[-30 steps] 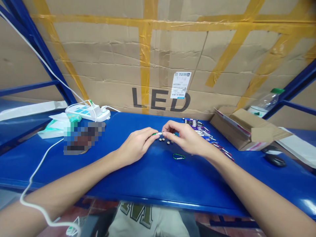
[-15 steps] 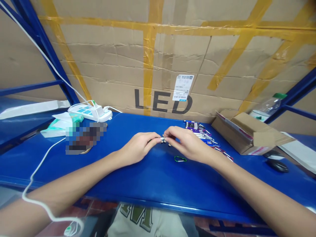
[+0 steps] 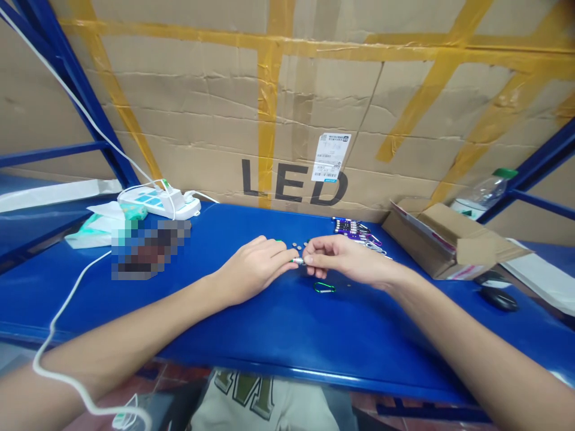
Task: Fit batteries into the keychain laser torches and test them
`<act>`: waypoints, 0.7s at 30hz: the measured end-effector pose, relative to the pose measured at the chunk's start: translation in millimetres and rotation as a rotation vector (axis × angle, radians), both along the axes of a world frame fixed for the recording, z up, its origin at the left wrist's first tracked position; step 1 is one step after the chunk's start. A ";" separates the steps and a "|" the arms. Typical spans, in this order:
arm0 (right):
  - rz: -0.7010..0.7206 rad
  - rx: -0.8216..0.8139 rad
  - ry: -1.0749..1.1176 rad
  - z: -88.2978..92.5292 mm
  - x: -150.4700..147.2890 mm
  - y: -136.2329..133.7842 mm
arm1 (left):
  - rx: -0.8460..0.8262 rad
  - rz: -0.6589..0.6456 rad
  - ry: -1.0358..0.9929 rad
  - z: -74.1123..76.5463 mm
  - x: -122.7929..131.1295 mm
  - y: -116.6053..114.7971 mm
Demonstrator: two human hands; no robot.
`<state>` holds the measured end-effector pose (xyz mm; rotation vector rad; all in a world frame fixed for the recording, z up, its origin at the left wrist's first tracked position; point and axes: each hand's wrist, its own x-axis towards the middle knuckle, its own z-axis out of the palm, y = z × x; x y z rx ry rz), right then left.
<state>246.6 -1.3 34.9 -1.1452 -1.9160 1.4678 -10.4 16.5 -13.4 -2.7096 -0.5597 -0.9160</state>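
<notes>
My left hand (image 3: 254, 269) is closed around a small keychain flashlight (image 3: 296, 260), a thin tube with green and silver parts, mostly hidden by my fingers. At its silver right end, my right hand (image 3: 335, 258) is closed, thumb and fingertips pinching it. Just beyond my fingertips lie several small silver button cells (image 3: 294, 245) on the blue table. A green carabiner (image 3: 324, 288) lies nearer to me, below my right hand. Behind my right hand is a row of slim coloured flashlights (image 3: 348, 227) with carabiners, partly covered by the hand.
An open cardboard box (image 3: 440, 242) stands at the right, with a black mouse (image 3: 498, 298) beside it. At the left are a white power strip (image 3: 157, 202), a tissue pack (image 3: 90, 230) and a blurred-out item (image 3: 153, 248). A white cable (image 3: 58, 323) crosses the left side.
My right hand has shifted slightly lower, its fingers now curled more at the tube's end. More of the tube and button cells shows. The whole view has shifted slightly.
</notes>
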 end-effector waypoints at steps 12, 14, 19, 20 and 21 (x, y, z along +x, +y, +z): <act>0.280 0.283 -0.514 -1.6 23.8 -5.6 | -0.261 0.070 -0.087 -0.3 -3.3 6.3; 0.300 0.314 -0.492 -4.7 23.7 -5.9 | -0.269 0.059 -0.088 0.2 -2.0 4.9; 0.138 0.376 -0.313 -13.7 20.6 -4.3 | -0.340 0.033 -0.121 2.6 -0.6 2.8; 0.094 0.350 -0.234 -16.0 18.7 -4.0 | -0.358 0.026 -0.132 3.1 -0.6 2.6; 0.067 0.320 -0.157 -18.2 16.7 -3.7 | -0.374 0.022 -0.142 3.7 -0.6 2.4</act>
